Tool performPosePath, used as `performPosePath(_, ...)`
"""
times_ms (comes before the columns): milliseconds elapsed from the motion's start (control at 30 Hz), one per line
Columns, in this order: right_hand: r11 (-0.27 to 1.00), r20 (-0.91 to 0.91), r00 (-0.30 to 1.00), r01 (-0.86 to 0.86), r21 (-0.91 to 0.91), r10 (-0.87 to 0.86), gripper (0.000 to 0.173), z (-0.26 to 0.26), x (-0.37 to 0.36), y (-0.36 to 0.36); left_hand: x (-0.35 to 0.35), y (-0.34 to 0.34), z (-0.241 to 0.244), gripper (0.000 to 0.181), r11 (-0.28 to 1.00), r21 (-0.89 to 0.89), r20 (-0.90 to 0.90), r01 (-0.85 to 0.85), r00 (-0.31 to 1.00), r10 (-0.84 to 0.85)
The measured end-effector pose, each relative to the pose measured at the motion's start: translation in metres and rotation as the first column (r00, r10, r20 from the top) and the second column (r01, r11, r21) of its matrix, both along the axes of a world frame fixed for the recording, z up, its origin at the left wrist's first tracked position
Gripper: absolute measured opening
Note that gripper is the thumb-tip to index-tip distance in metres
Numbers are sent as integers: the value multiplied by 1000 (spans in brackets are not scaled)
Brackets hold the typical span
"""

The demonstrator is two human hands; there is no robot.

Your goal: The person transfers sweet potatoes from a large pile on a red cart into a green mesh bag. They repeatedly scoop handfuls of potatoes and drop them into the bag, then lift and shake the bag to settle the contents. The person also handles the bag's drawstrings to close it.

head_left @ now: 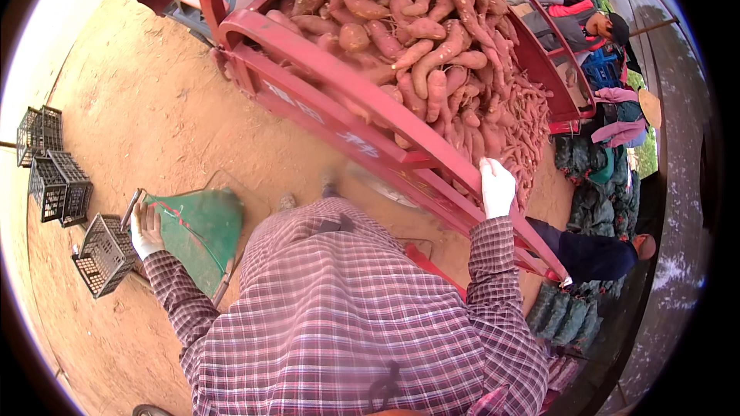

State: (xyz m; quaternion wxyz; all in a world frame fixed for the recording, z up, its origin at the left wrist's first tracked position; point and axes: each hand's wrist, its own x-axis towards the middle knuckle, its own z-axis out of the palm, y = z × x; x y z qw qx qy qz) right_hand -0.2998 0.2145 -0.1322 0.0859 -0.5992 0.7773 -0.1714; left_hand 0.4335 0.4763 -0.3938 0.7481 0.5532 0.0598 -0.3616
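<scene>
My right hand (497,188), in a white glove, grips the top rail (370,95) of a red metal cart's side. Behind that rail a large heap of sweet potatoes (428,40) fills the cart bed. My left hand (147,230), with white glove material at the wrist, is held out with its fingers extended and holds nothing. It overlaps a metal bar (130,208) at the edge of a green mesh seat (199,231), which looks like a folding chair; whether they touch, I cannot tell.
Black plastic crates (107,254) stand on the dirt ground (144,127) at the left. Beyond the cart are a person in dark blue (601,254), a person in a straw hat (621,118) and a person in a cap (569,26). Filled dark mesh sacks (601,202) lie at the right.
</scene>
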Motion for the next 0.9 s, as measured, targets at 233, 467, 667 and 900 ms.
performPosePath(233, 864, -175, 869, -486, -132, 462, 31, 45, 64, -65, -200, -214, 225, 57, 728, -346, 550, 592, 757, -354)
performPosePath(467, 995, -345, 933, -96, 33, 101, 59, 43, -37, -223, -381, -330, 294, 59, 428, -309, 439, 849, 526, -728)
performPosePath(667, 943, 298, 916, -187, -277, 269, 84, -43, -105, -345, -464, -404, 285, 51, 282, -301, 238, 911, 359, -903)
performPosePath(900, 886, 201, 871, -402, -230, 448, 46, -33, -80, -217, -453, -414, 249, 52, 395, -460, -140, 795, 374, -917)
